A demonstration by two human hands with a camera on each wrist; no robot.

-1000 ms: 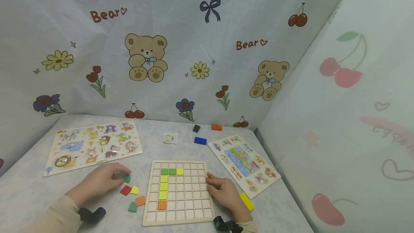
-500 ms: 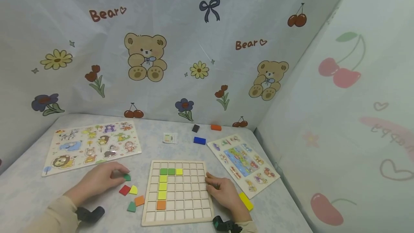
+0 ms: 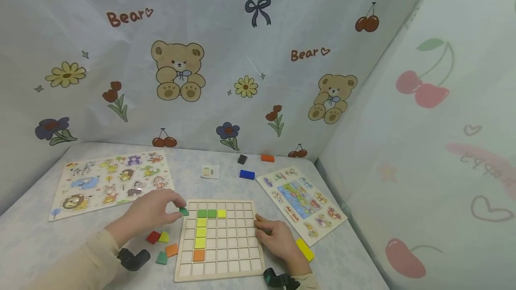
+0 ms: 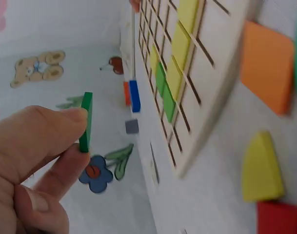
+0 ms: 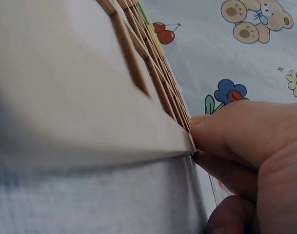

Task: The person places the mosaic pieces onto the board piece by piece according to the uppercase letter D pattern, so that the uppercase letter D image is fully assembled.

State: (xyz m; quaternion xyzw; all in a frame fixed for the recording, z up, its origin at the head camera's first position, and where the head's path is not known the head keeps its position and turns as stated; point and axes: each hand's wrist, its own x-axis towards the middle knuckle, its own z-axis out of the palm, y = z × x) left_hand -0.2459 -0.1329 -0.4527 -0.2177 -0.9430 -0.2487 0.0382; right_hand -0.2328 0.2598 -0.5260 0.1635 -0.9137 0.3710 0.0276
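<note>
Between thumb and finger, my left hand (image 3: pixel 151 211) pinches a small green tile (image 4: pixel 88 124), held on edge above the table by the upper left corner of a wooden grid board (image 3: pixel 225 275). My right hand (image 3: pixel 278 238) grips the board's right edge, thumb and finger at its rim (image 5: pixel 189 144). Set in the grid are green tiles (image 3: pixel 212 213), several yellow tiles (image 3: pixel 200 232) and one orange tile (image 3: pixel 199 255). Left of the board lie a loose red tile (image 3: pixel 153 237), a yellow piece with a curved side (image 3: pixel 163 237), an orange tile (image 3: pixel 171 250) and another green piece (image 3: pixel 161 258).
An animal puzzle board (image 3: pixel 121 191) lies back left, a second picture puzzle (image 3: pixel 302 200) at right. Behind the grid are a small printed card (image 3: pixel 210 172) and blue (image 3: pixel 247 174), dark (image 3: pixel 242 159) and orange-red (image 3: pixel 268 158) blocks. A yellow block (image 3: pixel 305 249) lies beside my right wrist.
My left hand has lifted the green tile off the table and carried it right and away from me, to the board's upper left corner. My right hand stays at the board's edge.
</note>
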